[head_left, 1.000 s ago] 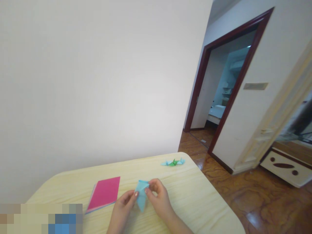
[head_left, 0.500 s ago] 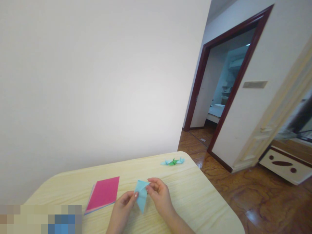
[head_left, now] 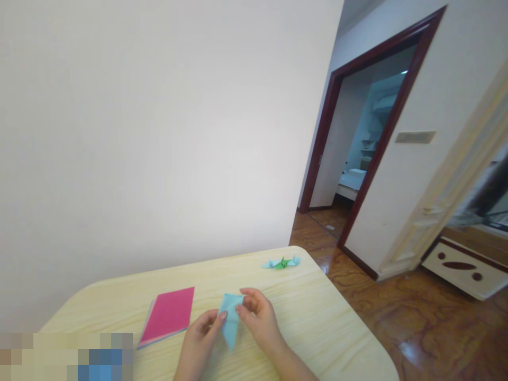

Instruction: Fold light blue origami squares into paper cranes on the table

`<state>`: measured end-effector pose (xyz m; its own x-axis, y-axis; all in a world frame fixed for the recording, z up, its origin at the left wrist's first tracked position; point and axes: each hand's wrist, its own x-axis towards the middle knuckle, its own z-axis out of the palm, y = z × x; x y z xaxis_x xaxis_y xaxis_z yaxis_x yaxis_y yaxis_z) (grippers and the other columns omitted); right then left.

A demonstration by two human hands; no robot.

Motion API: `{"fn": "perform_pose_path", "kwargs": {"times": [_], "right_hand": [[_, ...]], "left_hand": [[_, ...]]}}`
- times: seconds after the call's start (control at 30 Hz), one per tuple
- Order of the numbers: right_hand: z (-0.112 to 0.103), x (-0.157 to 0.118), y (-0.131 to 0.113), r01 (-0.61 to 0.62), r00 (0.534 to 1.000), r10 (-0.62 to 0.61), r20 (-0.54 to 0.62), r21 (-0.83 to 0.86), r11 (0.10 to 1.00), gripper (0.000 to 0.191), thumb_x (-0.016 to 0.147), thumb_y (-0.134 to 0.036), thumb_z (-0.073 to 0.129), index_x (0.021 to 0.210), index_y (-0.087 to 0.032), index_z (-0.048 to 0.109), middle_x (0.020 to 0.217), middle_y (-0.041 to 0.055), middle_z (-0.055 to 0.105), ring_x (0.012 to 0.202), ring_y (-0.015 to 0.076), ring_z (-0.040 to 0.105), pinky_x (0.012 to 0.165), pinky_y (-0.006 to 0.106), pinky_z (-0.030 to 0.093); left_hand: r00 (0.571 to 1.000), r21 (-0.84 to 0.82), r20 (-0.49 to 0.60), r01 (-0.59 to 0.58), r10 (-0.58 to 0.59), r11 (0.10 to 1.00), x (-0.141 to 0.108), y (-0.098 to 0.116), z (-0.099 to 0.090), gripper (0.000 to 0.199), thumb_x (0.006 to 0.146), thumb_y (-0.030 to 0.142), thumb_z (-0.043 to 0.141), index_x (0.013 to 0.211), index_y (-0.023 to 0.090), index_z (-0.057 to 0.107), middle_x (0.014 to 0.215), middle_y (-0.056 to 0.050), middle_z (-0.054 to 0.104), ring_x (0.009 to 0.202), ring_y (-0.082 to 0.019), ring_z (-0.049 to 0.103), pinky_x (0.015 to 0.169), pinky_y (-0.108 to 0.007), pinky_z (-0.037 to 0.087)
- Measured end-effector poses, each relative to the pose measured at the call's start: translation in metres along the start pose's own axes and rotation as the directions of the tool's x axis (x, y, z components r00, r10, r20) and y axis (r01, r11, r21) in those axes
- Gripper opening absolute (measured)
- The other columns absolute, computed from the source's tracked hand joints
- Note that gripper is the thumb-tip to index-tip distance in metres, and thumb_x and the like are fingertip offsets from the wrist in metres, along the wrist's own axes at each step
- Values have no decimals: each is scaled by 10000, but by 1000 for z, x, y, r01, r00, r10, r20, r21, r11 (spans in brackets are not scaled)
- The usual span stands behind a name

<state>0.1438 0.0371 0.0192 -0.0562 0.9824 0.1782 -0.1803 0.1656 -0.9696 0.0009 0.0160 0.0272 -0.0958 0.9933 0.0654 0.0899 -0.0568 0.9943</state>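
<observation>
A light blue folded paper [head_left: 230,328] with a point at its lower end is held between both hands above the table. My left hand [head_left: 203,334] pinches its left edge between thumb and fingers. On the other side, my right hand [head_left: 260,318] grips the upper right part, thumb on the front face. The fingertips behind the paper are hidden.
A stack of paper squares with a magenta sheet [head_left: 170,315] on top lies left on the wooden table [head_left: 317,317]. Small folded paper figures, green [head_left: 283,263] and light blue [head_left: 294,261], sit at the back right. A wall [head_left: 178,132] rises behind.
The upper right flap of the blue paper now lies flatter, and my right thumb has moved slightly left and down over it. The lower tip has shifted a little down.
</observation>
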Motion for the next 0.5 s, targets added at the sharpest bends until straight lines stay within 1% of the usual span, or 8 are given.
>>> {"fn": "perform_pose_path", "kwargs": {"times": [0.1, 0.2, 0.33, 0.5], "right_hand": [[4, -2, 0, -45, 996, 41, 79, 50, 998, 519, 573, -369, 769, 982, -183, 509, 715, 5, 636, 677, 177, 613, 626, 287, 462], [6, -4, 0, -90, 988, 82, 129, 59, 994, 558, 541, -366, 789, 978, -187, 491, 762, 23, 658, 695, 191, 627, 630, 298, 465], [6, -4, 1, -104, 989, 101, 107, 29, 994, 524, 554, -358, 782, 953, -179, 492, 718, 17, 655, 652, 182, 620, 597, 287, 460], [5, -2, 4, -108, 990, 110, 90, -33, 994, 456, 592, -281, 753, 946, -165, 489, 627, -23, 611, 555, 138, 571, 513, 235, 420]], "left_hand": [[1000, -1, 1, -18, 18, 1000, 1, -2, 0, 377, 584, 547, 671, 681, 185, 715, 688, -45, 728, 689, -240, 642, 644, -286, 497], [999, -5, -1, -35, 35, 999, 0, -3, 0, 367, 579, 544, 677, 667, 191, 717, 674, -42, 732, 693, -246, 656, 660, -297, 507], [999, 16, 0, -38, 38, 999, -1, -3, 0, 376, 568, 561, 673, 641, 195, 720, 662, -45, 735, 670, -244, 658, 652, -299, 510], [1000, 20, -5, -24, 24, 1000, -1, -4, 0, 402, 547, 586, 668, 621, 195, 720, 646, -46, 734, 657, -248, 656, 640, -298, 510]]}}
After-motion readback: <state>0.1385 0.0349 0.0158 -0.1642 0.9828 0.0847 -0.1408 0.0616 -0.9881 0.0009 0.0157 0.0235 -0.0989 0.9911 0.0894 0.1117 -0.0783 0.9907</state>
